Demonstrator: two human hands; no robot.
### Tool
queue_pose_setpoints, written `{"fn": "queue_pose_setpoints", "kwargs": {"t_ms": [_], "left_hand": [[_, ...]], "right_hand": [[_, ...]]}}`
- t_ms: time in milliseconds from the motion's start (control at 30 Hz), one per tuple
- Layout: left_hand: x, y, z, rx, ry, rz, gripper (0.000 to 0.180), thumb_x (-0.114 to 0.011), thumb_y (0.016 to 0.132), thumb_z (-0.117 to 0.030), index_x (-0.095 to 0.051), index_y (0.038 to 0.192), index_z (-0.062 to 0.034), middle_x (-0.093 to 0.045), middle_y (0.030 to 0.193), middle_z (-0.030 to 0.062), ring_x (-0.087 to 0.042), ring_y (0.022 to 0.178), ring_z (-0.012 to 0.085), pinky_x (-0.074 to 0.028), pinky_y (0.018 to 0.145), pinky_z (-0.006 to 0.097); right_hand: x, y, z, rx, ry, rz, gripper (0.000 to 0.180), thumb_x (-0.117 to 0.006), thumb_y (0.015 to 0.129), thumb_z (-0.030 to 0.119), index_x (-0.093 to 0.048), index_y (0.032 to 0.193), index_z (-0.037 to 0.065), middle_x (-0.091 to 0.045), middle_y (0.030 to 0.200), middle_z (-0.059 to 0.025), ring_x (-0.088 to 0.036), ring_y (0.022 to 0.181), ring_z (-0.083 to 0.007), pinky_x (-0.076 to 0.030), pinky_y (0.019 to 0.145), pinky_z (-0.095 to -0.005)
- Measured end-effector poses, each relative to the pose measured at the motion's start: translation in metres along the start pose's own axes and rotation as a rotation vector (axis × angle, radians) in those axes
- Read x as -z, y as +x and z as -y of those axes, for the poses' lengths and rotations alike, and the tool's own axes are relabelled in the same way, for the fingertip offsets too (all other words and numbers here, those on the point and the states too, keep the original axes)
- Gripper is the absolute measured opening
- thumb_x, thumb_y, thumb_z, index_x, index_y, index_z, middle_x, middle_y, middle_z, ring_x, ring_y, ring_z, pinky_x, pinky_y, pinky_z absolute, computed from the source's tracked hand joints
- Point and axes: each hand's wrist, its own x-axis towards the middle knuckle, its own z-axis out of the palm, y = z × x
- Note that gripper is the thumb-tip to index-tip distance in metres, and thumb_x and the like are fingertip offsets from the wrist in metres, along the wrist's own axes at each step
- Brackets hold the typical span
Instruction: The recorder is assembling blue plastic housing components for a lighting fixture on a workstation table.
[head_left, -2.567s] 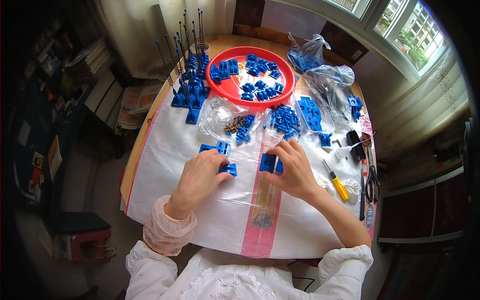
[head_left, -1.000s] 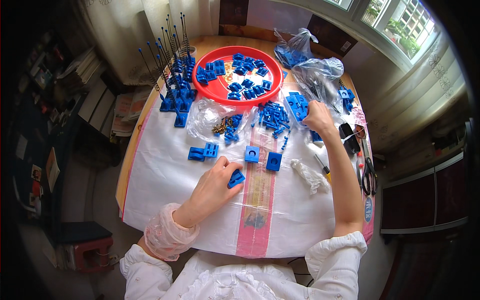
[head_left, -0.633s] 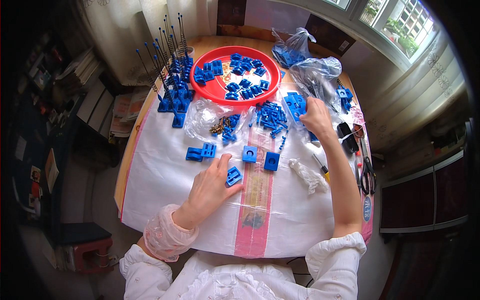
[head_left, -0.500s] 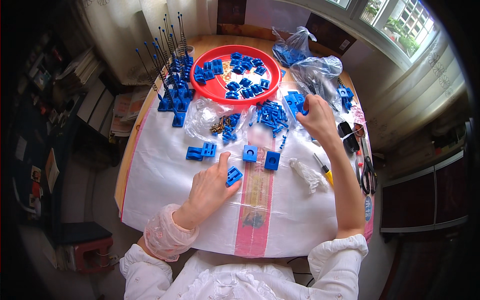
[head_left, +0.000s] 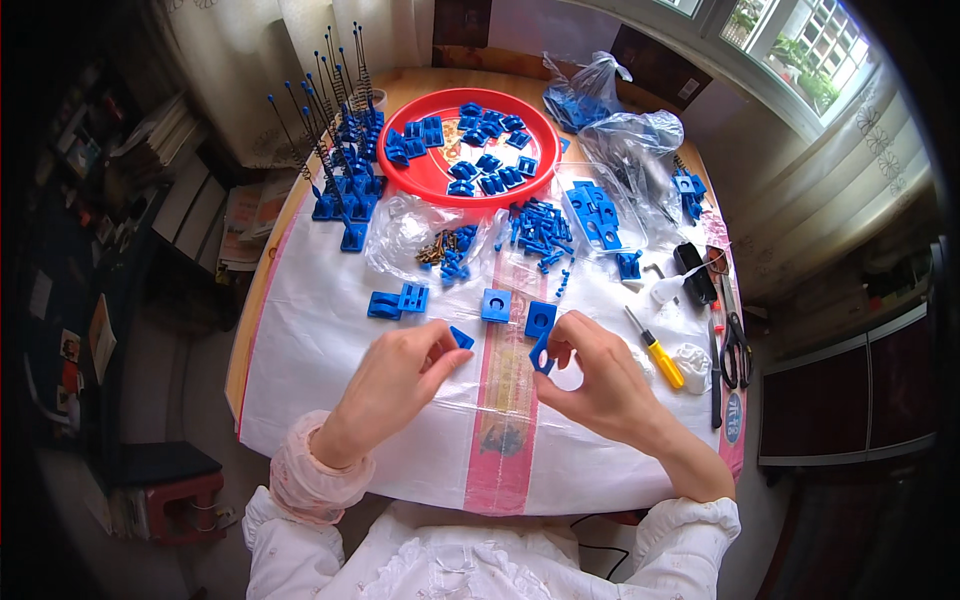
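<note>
One head-worn fisheye looks steeply down, close over the table.

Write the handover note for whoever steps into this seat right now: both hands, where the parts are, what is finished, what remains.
Left hand: pinching a small blue plastic piece at its fingertips, just above the white plastic table cover.
Right hand: holding a second small blue plastic block between thumb and fingers.
Parts: two square blue blocks lie just beyond the hands; a blue bracket pair sits to the left; loose blue pieces fill the round red tray; a yellow-handled screwdriver lies to the right.
Done: blue bases with upright rods stand at far left.
Left: the two held pieces are apart, not joined; many loose parts remain.
</note>
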Motion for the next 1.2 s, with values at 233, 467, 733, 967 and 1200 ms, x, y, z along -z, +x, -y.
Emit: {"fn": "queue_pose_setpoints", "kwargs": {"t_ms": [233,467,733,967,1200], "left_hand": [[-0.046,0.007,0.007,0.031,-0.994,0.243,0.04,-0.058,0.101,-0.019,-0.051,0.137,-0.0017,-0.06,0.127,0.0086,-0.061,0.114,0.0157,-0.052,0.098,0.031],[-0.058,0.014,0.011,0.123,-1.239,0.344,0.05,-0.058,0.1,-0.021,-0.043,0.145,-0.0058,-0.054,0.138,0.0079,-0.059,0.118,0.017,-0.051,0.1,0.032],[-0.053,0.016,0.016,0.257,-1.705,0.551,0.05,-0.057,0.1,-0.027,-0.043,0.144,-0.0064,-0.058,0.131,0.0074,-0.064,0.104,0.0126,-0.057,0.091,0.024],[-0.06,0.018,0.019,0.276,-1.733,0.541,0.057,-0.056,0.101,-0.027,-0.034,0.149,-0.0057,-0.059,0.126,0.0077,-0.065,0.102,0.0129,-0.058,0.089,0.026],[-0.067,0.019,0.019,0.346,-1.697,0.513,0.05,-0.055,0.102,-0.026,-0.038,0.143,-0.0032,-0.059,0.116,0.0073,-0.064,0.092,0.0116,-0.057,0.083,0.023]], "right_hand": [[-0.021,0.004,0.001,-0.063,0.134,0.002,0.04,-0.075,0.078,0.011,-0.042,0.098,0.002,-0.06,0.083,-0.0131,-0.062,0.071,-0.0251,-0.051,0.065,-0.037],[-0.024,-0.003,-0.001,-0.146,0.213,-0.022,0.045,-0.078,0.078,0.012,-0.04,0.101,0.002,-0.06,0.085,-0.014,-0.063,0.075,-0.025,-0.051,0.066,-0.0374],[0.043,-0.063,0.04,0.546,0.459,-0.787,0.029,-0.061,0.093,0.03,-0.051,0.101,0.003,-0.058,0.086,-0.0052,-0.057,0.078,-0.0152,-0.045,0.078,-0.0331],[0.084,-0.128,0.106,1.509,1.037,-0.148,0.028,-0.046,0.087,-0.008,-0.049,0.066,0.011,-0.047,0.058,0.0009,-0.045,0.052,-0.011,-0.043,0.099,-0.0374],[0.083,-0.128,0.111,1.385,1.116,0.005,0.032,-0.041,0.082,-0.015,-0.049,0.065,0.011,-0.046,0.056,0.0011,-0.043,0.05,-0.0128,-0.035,0.116,-0.0412]]}}
